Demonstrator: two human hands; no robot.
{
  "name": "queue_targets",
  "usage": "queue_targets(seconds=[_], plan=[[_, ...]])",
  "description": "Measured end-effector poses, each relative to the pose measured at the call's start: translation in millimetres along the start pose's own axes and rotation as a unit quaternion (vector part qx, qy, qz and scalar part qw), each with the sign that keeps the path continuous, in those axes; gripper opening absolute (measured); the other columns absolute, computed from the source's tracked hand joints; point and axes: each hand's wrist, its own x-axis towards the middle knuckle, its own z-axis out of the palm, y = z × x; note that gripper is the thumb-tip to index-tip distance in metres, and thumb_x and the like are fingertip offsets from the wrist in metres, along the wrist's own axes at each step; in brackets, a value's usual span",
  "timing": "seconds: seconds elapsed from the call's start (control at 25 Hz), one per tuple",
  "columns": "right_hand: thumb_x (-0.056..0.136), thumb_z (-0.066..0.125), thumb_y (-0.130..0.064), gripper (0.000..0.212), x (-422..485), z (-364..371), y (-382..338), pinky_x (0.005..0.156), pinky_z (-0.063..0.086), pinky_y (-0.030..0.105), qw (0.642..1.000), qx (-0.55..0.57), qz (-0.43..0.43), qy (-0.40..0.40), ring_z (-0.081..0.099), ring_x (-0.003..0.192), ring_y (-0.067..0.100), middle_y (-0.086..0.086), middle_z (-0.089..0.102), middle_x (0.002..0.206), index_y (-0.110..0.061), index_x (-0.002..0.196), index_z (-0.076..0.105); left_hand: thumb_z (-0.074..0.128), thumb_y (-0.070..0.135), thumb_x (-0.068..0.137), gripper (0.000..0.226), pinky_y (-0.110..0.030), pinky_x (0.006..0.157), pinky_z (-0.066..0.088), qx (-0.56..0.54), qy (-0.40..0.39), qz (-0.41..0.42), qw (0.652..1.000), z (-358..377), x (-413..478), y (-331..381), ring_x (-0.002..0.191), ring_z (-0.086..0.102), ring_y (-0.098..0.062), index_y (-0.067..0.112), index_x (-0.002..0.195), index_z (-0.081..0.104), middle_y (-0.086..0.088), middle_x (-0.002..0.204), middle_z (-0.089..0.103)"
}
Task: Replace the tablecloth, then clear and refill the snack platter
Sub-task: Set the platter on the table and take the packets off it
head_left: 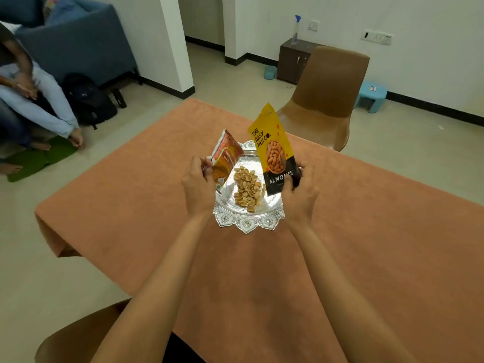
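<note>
Fingers [204,165] of the left hand [197,188] are curled round the lower edge of an orange snack packet [226,158], holding it tilted above the left side of the snack platter [248,224]. The right hand [298,197] grips the bottom of a yellow almond pouch [275,150], which stands nearly upright over the platter's right rim. Both hands are clenched on their packets, and neither touches the platter, as far as this view shows.

An orange tablecloth [340,244] lies smooth and flat, hanging over the left and near edges, so the cloth step looks finished, though nothing here shows whether this is the fresh cloth. The silver platter sits on it near the middle, just in front of the hands.

Clearing looks unfinished. A heap of pistachio shells [247,188] fills the platter's centre, between the two packets. These look like empty shells rather than whole nuts, so they probably have to be tipped out before anything new goes in. I cannot tell whether either packet is sealed or already torn open.

By that reading, roughly the first third is done. Left to do are setting the packets aside, emptying the shells, then opening and pouring the almonds and the other snack.
</note>
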Motion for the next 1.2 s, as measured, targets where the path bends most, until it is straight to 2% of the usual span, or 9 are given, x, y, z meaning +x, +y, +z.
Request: queue_targets(seconds=[0.08, 0.2, 0.36, 0.44, 0.6, 0.8, 1.0, 1.08, 1.2], plan=[[0.088, 0.060, -0.003, 0.022, -1.8, -4.0, 7.8, 0.056, 0.041, 0.018, 1.000, 0.006, -0.017, 0.020, 0.053, 0.067, 0.002, -0.006, 0.059, 0.085, -0.001, 0.109, 0.054, 0.053, -0.005, 0.086, 0.014, -0.014, 0.058, 0.038, -0.001, 0.023, 0.007, 1.000, -0.4, -4.8, -1.0, 0.072, 0.054, -0.011, 0.008, 0.084, 0.059, 0.000, 0.083, 0.062], [0.089, 0.062, -0.008, 0.013, -4.6, -7.4, 23.4, 0.054, 0.035, 0.022, 0.999, 0.011, 0.028, 0.015, 0.048, 0.061, 0.003, -0.003, 0.060, 0.079, -0.003, 0.099, 0.056, 0.054, -0.005, 0.085, 0.017, -0.008, 0.059, 0.035, 0.007, 0.030, 0.001, 1.000, 2.1, -11.6, -2.0, 0.072, 0.055, -0.010, 0.009, 0.083, 0.063, 0.001, 0.082, 0.064], [0.087, 0.065, -0.009, 0.012, -9.0, -14.1, 32.1, 0.056, 0.040, 0.017, 0.997, 0.042, 0.065, -0.003, 0.052, 0.065, 0.008, -0.005, 0.059, 0.076, -0.009, 0.093, 0.055, 0.058, -0.004, 0.084, 0.015, -0.017, 0.064, 0.039, -0.012, 0.025, 0.006, 1.000, 10.2, -19.9, 1.6, 0.076, 0.055, -0.010, 0.008, 0.091, 0.061, 0.004, 0.087, 0.062], [0.086, 0.065, -0.008, 0.015, -11.1, -21.7, 32.0, 0.061, 0.045, 0.019, 0.988, 0.096, 0.117, 0.017, 0.056, 0.069, 0.008, -0.007, 0.061, 0.079, -0.015, 0.093, 0.054, 0.061, -0.003, 0.084, 0.013, -0.012, 0.065, 0.040, -0.060, 0.029, -0.038, 0.997, 14.2, -24.0, 9.5, 0.073, 0.054, -0.006, 0.008, 0.092, 0.061, 0.006, 0.085, 0.061], [0.085, 0.067, -0.007, 0.018, -12.9, -64.3, 40.1, 0.071, 0.053, 0.037, 0.955, 0.185, 0.206, 0.107, 0.061, 0.078, 0.013, 0.002, 0.066, 0.086, -0.020, 0.094, 0.058, 0.060, 0.001, 0.087, 0.014, -0.013, 0.068, 0.045, -0.176, 0.010, -0.136, 0.975, 28.9, -41.2, 41.7, 0.070, 0.055, 0.001, 0.010, 0.097, 0.059, 0.006, 0.088, 0.060], [0.086, 0.064, -0.001, 0.021, -41.6, -157.7, 75.2, 0.068, 0.057, 0.026, 0.894, 0.236, 0.303, 0.230, 0.064, 0.082, 0.014, 0.004, 0.065, 0.093, -0.009, 0.105, 0.059, 0.060, 0.003, 0.090, 0.020, -0.016, 0.065, 0.049, -0.338, -0.085, -0.205, 0.915, 71.9, -83.0, 101.8, 0.067, 0.058, 0.005, 0.022, 0.088, 0.065, 0.012, 0.081, 0.066], [0.083, 0.064, 0.004, 0.023, -108.0, -222.2, 138.8, 0.072, 0.055, 0.039, 0.853, 0.175, 0.411, 0.269, 0.063, 0.085, 0.026, 0.016, 0.067, 0.097, -0.018, 0.089, 0.060, 0.055, -0.015, 0.085, 0.044, -0.024, 0.078, 0.052, -0.424, -0.231, -0.283, 0.829, 132.7, -165.8, 109.4, 0.096, 0.064, -0.013, 0.023, 0.081, 0.077, -0.003, 0.112, 0.066], [0.082, 0.063, 0.007, 0.022, -131.4, -233.6, 158.5, 0.073, 0.054, 0.040, 0.839, 0.156, 0.442, 0.277, 0.063, 0.083, 0.027, 0.026, 0.066, 0.102, -0.012, 0.092, 0.061, 0.050, -0.018, 0.086, 0.043, -0.020, 0.070, 0.053, -0.409, -0.263, -0.340, 0.805, 152.0, -202.7, 100.1, 0.095, 0.061, -0.021, 0.017, 0.082, 0.076, -0.004, 0.102, 0.066], [0.083, 0.060, 0.010, 0.022, -156.0, -235.2, 181.1, 0.054, 0.053, 0.025, 0.814, 0.166, 0.491, 0.262, 0.062, 0.071, 0.021, 0.016, 0.064, 0.092, -0.007, 0.096, 0.057, 0.050, -0.017, 0.087, 0.050, -0.013, 0.059, 0.051, -0.370, -0.282, -0.413, 0.783, 170.8, -250.7, 70.4, 0.091, 0.058, -0.026, 0.024, 0.074, 0.077, -0.002, 0.086, 0.070]])
